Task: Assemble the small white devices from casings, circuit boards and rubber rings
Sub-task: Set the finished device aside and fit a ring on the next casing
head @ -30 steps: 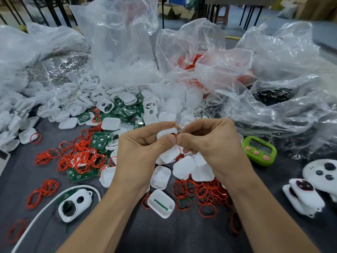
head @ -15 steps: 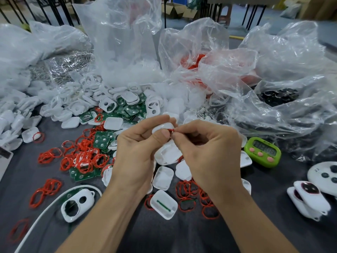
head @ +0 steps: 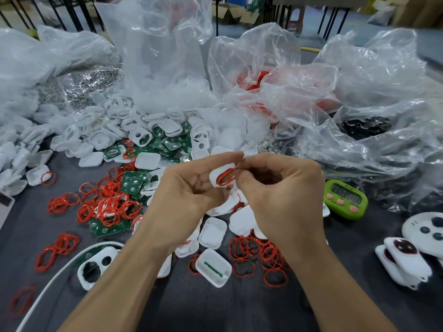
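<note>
L hand (head: 184, 200) held a small white casing (head: 220, 173) above the table (head: 215, 307), its grip curled round the casing w/ thumb and fingertips on the edges. R hand (head: 282, 200) met it from the right, its grip pinching a red ring (head: 225, 180) that lay partly along the casing's rim. Both hands were in the centre, in front of the parts, and hid some of them.

Under the hands lay more casings (head: 212, 232), hollow side up, and loose rings (head: 259, 255). A casing w/ green strip (head: 213, 268) was nearest to the camera.

To the left: more rings mixed w/ green boards (head: 131, 183), a holed casing (head: 96, 264) and a white cable (head: 48, 286). Behind: a pile of white parts (head: 107, 133) and clear bags (head: 359, 92). To the right: a green timer (head: 345, 198), near R hand but apart from it, and white devices (head: 402, 262) at the picture's edge.
</note>
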{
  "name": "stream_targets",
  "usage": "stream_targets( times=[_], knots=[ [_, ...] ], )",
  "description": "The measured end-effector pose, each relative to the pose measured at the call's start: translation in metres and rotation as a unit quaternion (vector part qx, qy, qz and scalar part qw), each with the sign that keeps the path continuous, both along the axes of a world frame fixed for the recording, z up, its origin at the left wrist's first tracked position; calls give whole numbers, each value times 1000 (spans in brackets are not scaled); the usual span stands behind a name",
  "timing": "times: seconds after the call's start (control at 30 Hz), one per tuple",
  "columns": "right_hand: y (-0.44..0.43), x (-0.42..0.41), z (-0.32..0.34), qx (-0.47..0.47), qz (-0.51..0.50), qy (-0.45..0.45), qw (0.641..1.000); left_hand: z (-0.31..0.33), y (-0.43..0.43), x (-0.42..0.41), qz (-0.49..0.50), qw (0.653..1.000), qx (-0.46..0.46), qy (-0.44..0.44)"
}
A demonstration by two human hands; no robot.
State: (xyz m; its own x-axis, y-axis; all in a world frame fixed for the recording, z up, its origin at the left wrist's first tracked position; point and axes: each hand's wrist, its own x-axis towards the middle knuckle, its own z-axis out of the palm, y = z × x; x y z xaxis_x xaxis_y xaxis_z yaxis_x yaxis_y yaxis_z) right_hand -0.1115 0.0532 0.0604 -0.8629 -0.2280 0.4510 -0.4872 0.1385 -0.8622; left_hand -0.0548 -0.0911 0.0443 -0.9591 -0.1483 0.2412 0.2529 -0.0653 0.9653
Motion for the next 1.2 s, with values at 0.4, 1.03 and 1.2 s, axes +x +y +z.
stream_targets(
  times=[0.4,1.03,1.2],
  knots=[
    [4,-3,3,13,18,-2,1000,0,-16,-3,-86,989,113,-47],
    [1,2,3,69,-53,64,994,-3,-6,-4,-3,996,94,4],
    [1,1,3,94,-50,81,991,-3,-3,-4,12,996,83,16]
  ],
)
